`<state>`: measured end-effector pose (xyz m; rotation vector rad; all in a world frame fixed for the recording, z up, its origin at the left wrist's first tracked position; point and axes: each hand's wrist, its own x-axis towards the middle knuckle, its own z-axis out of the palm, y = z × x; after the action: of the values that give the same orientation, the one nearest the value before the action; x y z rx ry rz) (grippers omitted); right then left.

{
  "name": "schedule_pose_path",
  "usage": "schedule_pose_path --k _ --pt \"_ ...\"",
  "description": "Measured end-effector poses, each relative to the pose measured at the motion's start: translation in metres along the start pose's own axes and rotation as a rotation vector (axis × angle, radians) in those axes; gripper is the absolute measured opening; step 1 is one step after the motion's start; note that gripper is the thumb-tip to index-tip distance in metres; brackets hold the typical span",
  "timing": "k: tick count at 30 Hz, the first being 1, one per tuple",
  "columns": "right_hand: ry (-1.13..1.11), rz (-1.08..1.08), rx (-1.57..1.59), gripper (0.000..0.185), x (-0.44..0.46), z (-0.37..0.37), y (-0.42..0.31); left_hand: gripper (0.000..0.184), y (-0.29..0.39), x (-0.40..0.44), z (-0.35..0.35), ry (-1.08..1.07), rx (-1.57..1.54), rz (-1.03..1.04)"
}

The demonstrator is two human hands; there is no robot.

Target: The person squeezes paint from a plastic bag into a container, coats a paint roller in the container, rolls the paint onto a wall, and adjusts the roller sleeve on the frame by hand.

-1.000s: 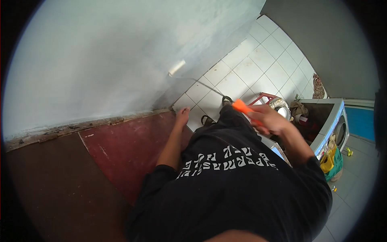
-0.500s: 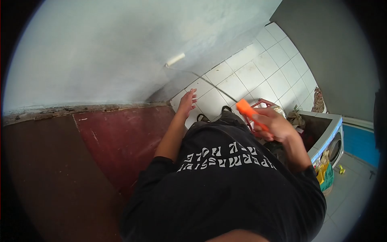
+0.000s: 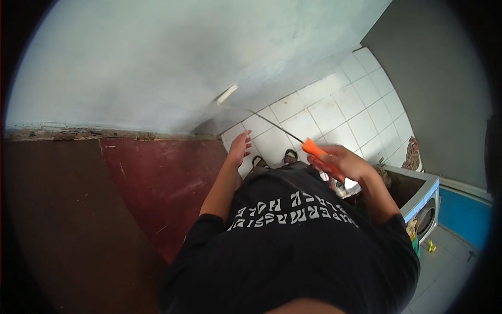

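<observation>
My right hand [image 3: 342, 162] is wrapped round the orange handle of a paint roller [image 3: 312, 148]. From the handle a thin metal rod runs up and left to the white roller sleeve [image 3: 227, 95], which lies against the pale wall [image 3: 157, 68]. My left hand [image 3: 239, 148] hangs in the air near the foot of the wall, its fingers apart and nothing in them.
Behind the wall's base lies a dark red panel [image 3: 167, 183]. White floor tiles [image 3: 324, 112] stretch ahead beneath my sandalled feet [image 3: 290, 156]. To the right stand an open-topped grey cabinet [image 3: 418, 186] and a grey wall [image 3: 434, 89]. A small yellow object [image 3: 431, 246] lies on the floor.
The roller sleeve sits slightly lower and is tilted more steeply. My right hand has shifted a little left with the handle. The view has turned slightly; my left hand stays spread.
</observation>
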<state>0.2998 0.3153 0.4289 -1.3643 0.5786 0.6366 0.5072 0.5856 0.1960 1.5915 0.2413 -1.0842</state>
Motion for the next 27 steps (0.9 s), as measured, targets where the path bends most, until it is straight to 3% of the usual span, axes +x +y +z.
schedule_pose_path --k 1,2,3,5,8,9,13,14,15,18,19,20,21,22,27 --pt "0.005 -0.046 -0.250 0.022 -0.014 -0.015 0.003 0.047 0.002 0.001 0.003 -0.003 -0.010 0.020" --pt "0.019 -0.113 -0.191 0.024 -0.025 -0.024 0.006 0.049 0.003 0.000 0.007 -0.026 -0.001 0.007" --pt "0.035 0.007 -0.236 0.032 -0.038 -0.037 0.005 0.050 0.004 0.000 0.011 -0.050 0.010 -0.006" --pt "0.144 -0.078 -0.431 0.040 -0.048 -0.057 0.031 0.054 0.008 0.004 0.020 -0.110 0.038 0.007" --pt "0.150 0.082 -0.183 0.043 -0.065 -0.072 0.038 0.059 0.018 -0.004 0.043 -0.387 0.273 -0.099" --pt "0.144 -0.096 -0.271 0.040 -0.064 -0.078 0.053 0.060 0.025 -0.011 0.054 -0.422 0.331 -0.097" --pt "0.225 -0.009 -0.190 0.040 -0.080 -0.095 0.081 0.053 0.040 -0.022 0.083 -0.352 0.335 0.087" --pt "0.224 -0.076 -0.128 0.042 -0.085 -0.097 0.087 0.053 0.049 -0.029 0.092 -0.352 0.346 0.111" --pt "0.181 -0.170 -0.080 0.045 -0.087 -0.099 0.092 0.049 0.059 -0.038 0.101 -0.310 0.225 0.218" --pt "0.108 -0.140 0.057 0.058 -0.080 -0.104 0.110 0.044 0.094 -0.057 0.131 -0.284 0.026 0.400" --pt "0.053 -0.371 -0.002 0.058 -0.056 -0.113 0.137 0.042 0.106 -0.063 0.141 -0.296 -0.062 0.453" --pt "0.079 -0.411 -0.043 0.058 -0.048 -0.114 0.145 0.046 0.120 -0.069 0.149 -0.326 -0.103 0.488" --pt "0.103 -0.449 -0.082 0.057 -0.045 -0.110 0.136 0.046 0.133 -0.075 0.154 -0.323 -0.097 0.508" --pt "0.093 -0.274 0.061 0.055 -0.051 -0.105 0.124 0.046 0.147 -0.080 0.158 -0.397 -0.239 0.492" --pt "-0.010 -0.459 0.345 0.062 -0.039 -0.090 0.088 0.048 0.200 -0.112 0.170 -0.568 -0.518 0.580"
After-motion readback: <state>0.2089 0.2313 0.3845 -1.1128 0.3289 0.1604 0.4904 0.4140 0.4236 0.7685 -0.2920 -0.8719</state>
